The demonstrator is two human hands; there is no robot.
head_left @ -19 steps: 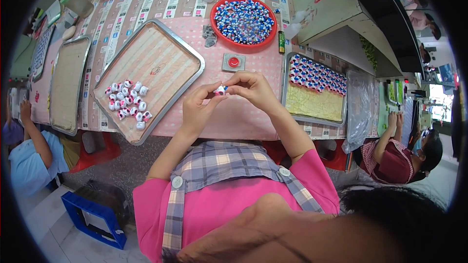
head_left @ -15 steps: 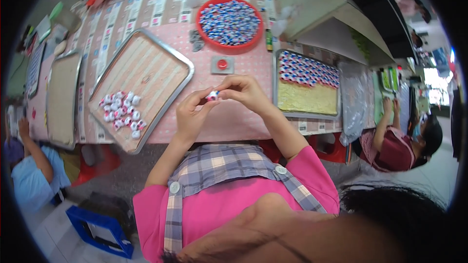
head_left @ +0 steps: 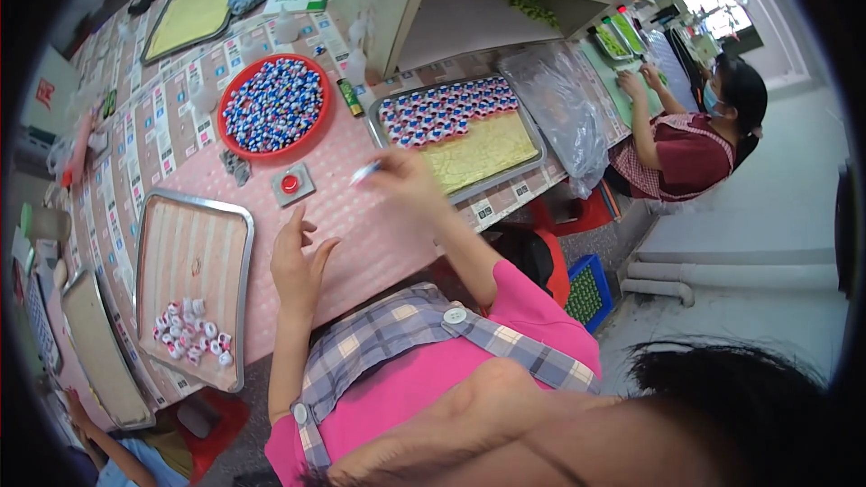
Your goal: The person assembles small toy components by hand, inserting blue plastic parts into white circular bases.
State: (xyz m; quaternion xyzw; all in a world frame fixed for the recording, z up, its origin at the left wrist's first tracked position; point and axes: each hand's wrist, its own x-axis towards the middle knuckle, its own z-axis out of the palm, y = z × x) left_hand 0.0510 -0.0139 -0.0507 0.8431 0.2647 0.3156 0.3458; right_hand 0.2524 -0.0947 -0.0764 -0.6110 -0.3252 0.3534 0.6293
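Observation:
My left hand is raised above the pink table cover, its thumb and fingers apart and nothing in them. My right hand, smeared by motion, pinches a small white and blue piece near the left edge of a metal tray with a yellow lining. Rows of red, white and blue pieces fill the far part of that tray. Left of my left hand, a second metal tray carries a pile of white and pink pieces. A small red pot sits on a grey pad between the trays.
A red basin full of blue, white and red bits stands farther back, beside a green tube. Clear plastic sheeting lies right of the yellow-lined tray. A co-worker sits at the right; another person's arm shows lower left.
My hands were together around the small piece; now they are apart, and my right hand has carried the piece toward the yellow-lined tray. The view has turned right.

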